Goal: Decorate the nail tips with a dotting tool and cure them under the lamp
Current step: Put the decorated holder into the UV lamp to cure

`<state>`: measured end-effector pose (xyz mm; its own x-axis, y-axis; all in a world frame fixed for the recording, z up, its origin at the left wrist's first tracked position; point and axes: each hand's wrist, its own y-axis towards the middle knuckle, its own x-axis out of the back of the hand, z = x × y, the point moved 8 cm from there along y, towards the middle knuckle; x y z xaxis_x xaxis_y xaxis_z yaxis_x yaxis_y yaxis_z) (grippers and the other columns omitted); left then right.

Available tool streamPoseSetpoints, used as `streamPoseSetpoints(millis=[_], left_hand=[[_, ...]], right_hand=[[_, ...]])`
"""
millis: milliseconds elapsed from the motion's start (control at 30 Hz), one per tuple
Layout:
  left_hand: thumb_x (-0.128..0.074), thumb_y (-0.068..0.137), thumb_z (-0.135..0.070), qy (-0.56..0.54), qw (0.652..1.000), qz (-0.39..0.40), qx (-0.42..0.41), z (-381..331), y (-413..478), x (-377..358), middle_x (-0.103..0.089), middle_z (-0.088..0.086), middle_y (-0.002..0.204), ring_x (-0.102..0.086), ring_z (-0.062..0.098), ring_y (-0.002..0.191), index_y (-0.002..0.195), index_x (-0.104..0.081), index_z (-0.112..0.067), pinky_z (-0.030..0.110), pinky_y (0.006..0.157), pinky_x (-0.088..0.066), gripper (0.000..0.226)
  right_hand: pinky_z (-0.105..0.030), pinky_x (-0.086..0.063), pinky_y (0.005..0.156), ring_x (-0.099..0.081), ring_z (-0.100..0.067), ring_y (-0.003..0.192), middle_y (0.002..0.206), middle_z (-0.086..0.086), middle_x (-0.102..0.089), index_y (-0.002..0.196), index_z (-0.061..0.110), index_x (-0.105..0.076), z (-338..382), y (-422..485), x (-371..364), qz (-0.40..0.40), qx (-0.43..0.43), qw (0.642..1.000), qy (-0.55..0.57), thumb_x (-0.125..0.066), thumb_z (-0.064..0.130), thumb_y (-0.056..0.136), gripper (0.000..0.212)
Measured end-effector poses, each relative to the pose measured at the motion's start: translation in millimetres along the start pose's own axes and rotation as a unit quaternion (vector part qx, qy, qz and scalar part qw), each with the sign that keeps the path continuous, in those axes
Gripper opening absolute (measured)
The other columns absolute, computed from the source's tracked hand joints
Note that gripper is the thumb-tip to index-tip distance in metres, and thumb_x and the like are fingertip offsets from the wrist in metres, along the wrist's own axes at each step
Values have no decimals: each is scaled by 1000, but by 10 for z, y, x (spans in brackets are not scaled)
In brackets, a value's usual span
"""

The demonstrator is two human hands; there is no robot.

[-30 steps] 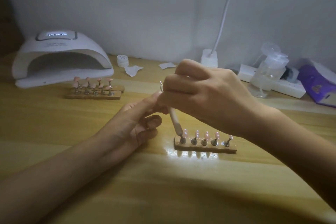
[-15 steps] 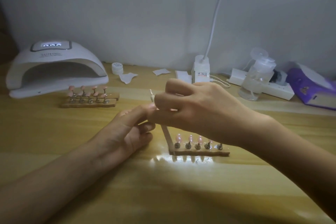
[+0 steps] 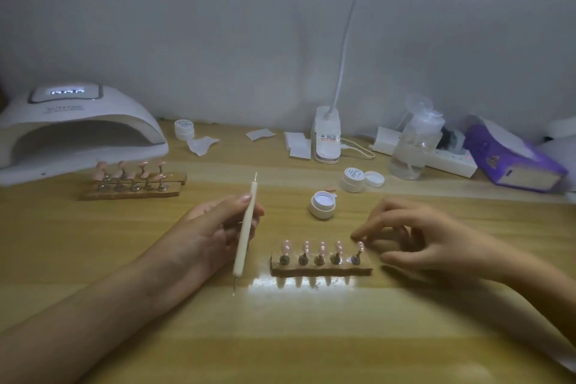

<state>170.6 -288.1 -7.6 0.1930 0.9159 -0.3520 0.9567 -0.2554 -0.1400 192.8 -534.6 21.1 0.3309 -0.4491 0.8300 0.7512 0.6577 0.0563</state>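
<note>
Wooden desk (image 3: 311,337) holds five nail tips (image 3: 322,248), seemingly dotted; curing is not yet done. Left hand (image 3: 205,234) pinches the dotting tool (image 3: 246,227); right hand (image 3: 436,240) grip unclear.

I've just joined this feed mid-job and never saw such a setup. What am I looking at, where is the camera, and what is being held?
No machine here: a person works with two bare hands, and the single picture comes from a camera worn on their head, looking forward and down at a wooden table. The left hand grips a slim white dotting tool with a metal point at each end. The right hand has its fingertips at the rightmost of five pink nail tips standing on a brown wooden holder; whether it pinches that tip I cannot tell. Behind them sits a small open white jar. At far left is the white arched curing lamp, with two more holders of pink tips in front of it.
</note>
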Motion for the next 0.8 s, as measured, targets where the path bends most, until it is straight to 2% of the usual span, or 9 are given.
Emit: streamPoseSetpoints(millis=[100,200,300,467,567,633,700,733,800], left_hand=[[-61,81,-32,-2,1000,5,3,0,6,-13,-57,0,69,-53,6,56,75,-74,-16,17,52,-48,21],[-60,82,-32,3,1000,5,5,-5,3,-17,-57,0,69,-53,6,56,75,-74,-15,18,53,-49,23],[-61,80,-31,14,1000,-4,-1,-16,11,-21,-59,2,70,-56,6,58,76,-76,-13,17,53,-51,23],[-63,79,-30,29,1000,-2,2,7,35,-18,-62,4,71,-59,7,59,75,-76,-12,17,54,-53,23],[-70,70,-31,43,999,14,15,72,85,-84,-63,8,73,-60,9,60,72,-77,-11,18,56,-55,22],[-76,67,-34,59,997,39,34,163,135,-211,-59,13,70,-58,11,56,70,-76,-8,18,51,-53,26],[-88,58,-44,87,992,74,50,260,198,-428,-55,14,68,-56,13,54,70,-75,-7,19,49,-51,41],[-88,57,-46,92,990,90,58,301,241,-562,-55,14,67,-56,12,53,70,-75,-7,18,49,-51,43],[-78,62,-38,82,987,119,67,347,368,-907,-57,10,64,-55,10,51,68,-75,-8,16,48,-50,30]], right_hand=[[-18,-44,68,-58,-10,86,104,12,-58,113,39,-71,81,54,-90,10,3,999,41,-79,35,78,37],[-28,-47,69,-58,-16,82,98,14,-62,102,41,-73,171,99,-151,-22,11,999,25,-83,35,75,29],[-20,-42,65,-58,-13,77,93,13,-66,93,37,-74,207,77,-120,-63,8,998,7,-84,26,76,23],[-18,-37,56,-50,-15,64,92,6,-67,91,28,-76,106,-225,135,-124,-26,992,10,-85,12,74,25],[-11,-36,55,-46,-7,61,89,15,-64,87,32,-76,-129,-612,364,-171,-75,982,-9,-86,10,72,29],[-9,-37,55,-46,-6,61,89,17,-62,86,36,-75,-325,-931,529,-197,-114,973,-31,-86,12,71,30],[-10,-37,55,-47,-5,62,89,15,-63,86,38,-76,-532,-1268,707,-220,-152,963,-40,-86,19,70,27],[-11,-36,55,-47,-4,61,89,15,-64,87,41,-76,-641,-1432,799,-232,-174,956,-39,-84,25,68,26],[-12,-35,53,-46,-3,59,89,15,-66,87,43,-76,-875,-1741,975,-259,-213,941,-44,-81,34,66,24]])
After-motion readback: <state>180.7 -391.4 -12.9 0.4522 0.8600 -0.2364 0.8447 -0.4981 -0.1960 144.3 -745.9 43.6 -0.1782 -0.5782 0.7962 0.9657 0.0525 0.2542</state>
